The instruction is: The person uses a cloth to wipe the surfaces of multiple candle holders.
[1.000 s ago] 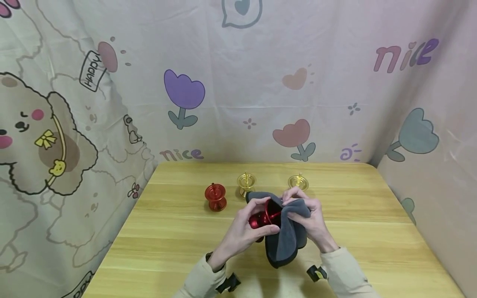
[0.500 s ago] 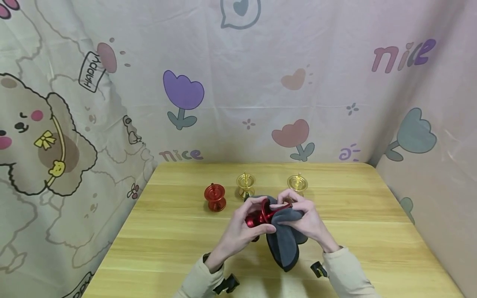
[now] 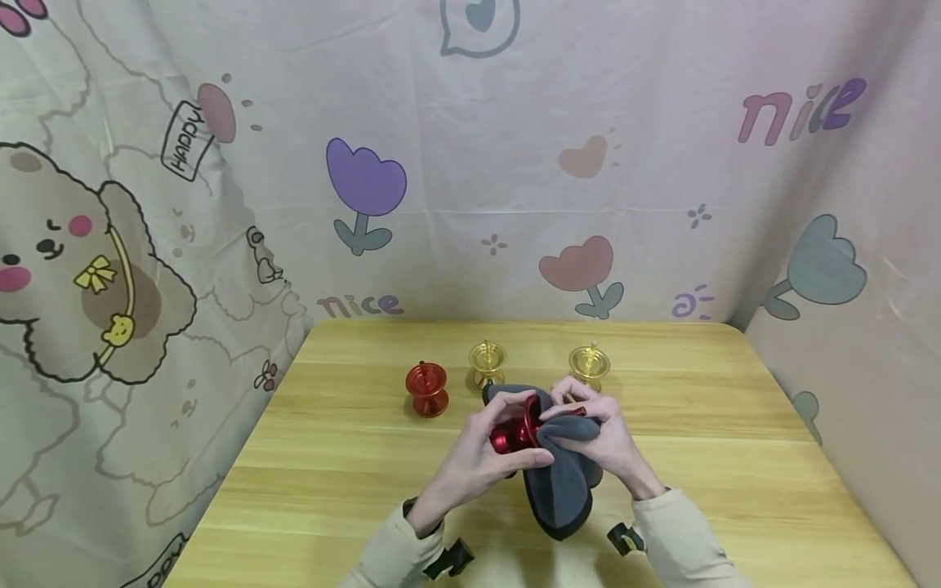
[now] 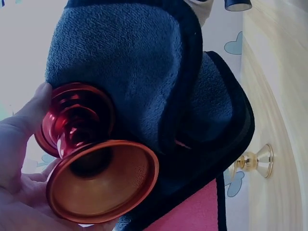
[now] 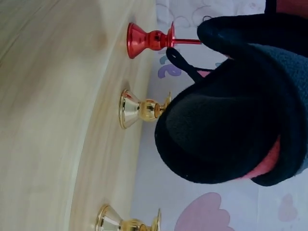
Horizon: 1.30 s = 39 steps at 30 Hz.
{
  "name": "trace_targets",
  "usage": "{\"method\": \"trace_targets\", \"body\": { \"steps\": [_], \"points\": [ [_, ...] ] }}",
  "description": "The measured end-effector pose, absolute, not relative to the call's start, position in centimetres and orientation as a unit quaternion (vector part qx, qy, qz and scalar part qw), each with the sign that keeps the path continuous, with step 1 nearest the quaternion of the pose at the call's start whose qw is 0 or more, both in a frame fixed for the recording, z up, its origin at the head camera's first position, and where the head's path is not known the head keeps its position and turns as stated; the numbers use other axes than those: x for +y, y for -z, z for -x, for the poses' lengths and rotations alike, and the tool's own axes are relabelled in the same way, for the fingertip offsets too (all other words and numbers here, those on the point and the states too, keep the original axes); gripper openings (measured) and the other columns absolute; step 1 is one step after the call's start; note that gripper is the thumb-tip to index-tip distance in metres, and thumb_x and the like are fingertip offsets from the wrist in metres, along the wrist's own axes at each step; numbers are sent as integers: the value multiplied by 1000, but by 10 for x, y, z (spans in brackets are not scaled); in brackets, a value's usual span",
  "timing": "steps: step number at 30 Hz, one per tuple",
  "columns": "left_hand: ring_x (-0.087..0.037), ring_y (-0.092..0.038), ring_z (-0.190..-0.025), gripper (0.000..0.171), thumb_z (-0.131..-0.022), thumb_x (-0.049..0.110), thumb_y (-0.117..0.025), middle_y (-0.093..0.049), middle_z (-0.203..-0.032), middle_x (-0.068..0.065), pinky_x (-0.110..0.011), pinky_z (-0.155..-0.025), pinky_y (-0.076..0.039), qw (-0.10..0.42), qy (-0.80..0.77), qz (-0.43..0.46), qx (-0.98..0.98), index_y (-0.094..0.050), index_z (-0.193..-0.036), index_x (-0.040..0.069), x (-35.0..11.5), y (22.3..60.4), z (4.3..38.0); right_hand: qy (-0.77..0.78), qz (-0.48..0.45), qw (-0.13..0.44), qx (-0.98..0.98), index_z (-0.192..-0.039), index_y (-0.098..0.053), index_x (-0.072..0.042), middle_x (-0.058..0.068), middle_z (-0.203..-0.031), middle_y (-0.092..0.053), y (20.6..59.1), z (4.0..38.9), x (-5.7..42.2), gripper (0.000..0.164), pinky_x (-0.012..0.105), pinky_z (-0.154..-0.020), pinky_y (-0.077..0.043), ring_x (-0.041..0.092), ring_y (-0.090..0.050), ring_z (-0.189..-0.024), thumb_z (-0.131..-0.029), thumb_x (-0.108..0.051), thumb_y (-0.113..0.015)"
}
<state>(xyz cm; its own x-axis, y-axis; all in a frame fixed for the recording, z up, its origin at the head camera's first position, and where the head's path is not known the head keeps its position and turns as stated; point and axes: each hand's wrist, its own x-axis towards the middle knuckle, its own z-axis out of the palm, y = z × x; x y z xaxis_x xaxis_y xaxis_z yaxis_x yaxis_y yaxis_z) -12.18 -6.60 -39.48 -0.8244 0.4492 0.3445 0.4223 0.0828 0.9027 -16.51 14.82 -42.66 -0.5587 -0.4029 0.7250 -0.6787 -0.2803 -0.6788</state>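
Head view, left hand: Here is the left hand (image 3: 474, 461), fingers and thumb curled round a shiny red metal candle holder (image 3: 506, 438), up off the counter (image 3: 316, 506) and tipped on its side.
Head view, right hand: And the right hand (image 3: 608, 431) pinches a dark grey plush cloth with black edging (image 3: 562, 494), right beside the holder's spike, whose red tip peeks out by the fingers.
Head view, the line-up: Standing upright behind, a second red metal candle holder (image 3: 428, 390) on the left, then a gold metal candle holder (image 3: 487, 365), and another gold metal candle holder (image 3: 590, 361) off to the right.
Left wrist view, red holder: A lovely close look! The thumb presses one end, the flared hollow end faces the camera, and the cloth lies against the far side; a pink patch (image 4: 195, 207) shows below.
Right wrist view, cloth: The folds fill the right side, a black loop (image 5: 191, 71) sticking out; the right hand itself is out of sight here.
Progress: It looks like mid-wipe on the held holder, with the spike the likely spot. Finishing it and setting it down seem left; whether the three upright ones are wiped, I cannot tell.
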Motion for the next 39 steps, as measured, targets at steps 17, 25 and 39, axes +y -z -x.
{"method": "trace_targets", "body": {
  "steps": [17,25,39],
  "points": [
    [-10,-69,-106,58,-88,14,-79,-68,-127,-18,-27,-85,-61,26,-648,-297,701,-51,-139,13,-63,398,121,-720,-441,95,-527,-112,-76,0,1,-103,-57,424,161,151,35,27,-99,-45,19,-53,-106,-82,16,-70],
    [-9,-68,-106,59,-88,19,-79,-69,-126,-17,-27,-85,-61,20,-635,-304,710,-51,-140,10,-64,398,121,-631,-460,150,-607,-115,-75,-1,1,-106,-61,424,159,151,42,22,-99,-45,14,-53,-109,-76,14,-78],
    [-11,-69,-107,59,-88,20,-79,-69,-126,-16,-27,-84,-61,21,-627,-309,715,-51,-140,13,-61,393,121,-660,-457,164,-573,-102,-76,0,4,-98,-60,426,159,149,24,27,-99,-43,20,-52,-106,-81,11,-75]
  ]
}}
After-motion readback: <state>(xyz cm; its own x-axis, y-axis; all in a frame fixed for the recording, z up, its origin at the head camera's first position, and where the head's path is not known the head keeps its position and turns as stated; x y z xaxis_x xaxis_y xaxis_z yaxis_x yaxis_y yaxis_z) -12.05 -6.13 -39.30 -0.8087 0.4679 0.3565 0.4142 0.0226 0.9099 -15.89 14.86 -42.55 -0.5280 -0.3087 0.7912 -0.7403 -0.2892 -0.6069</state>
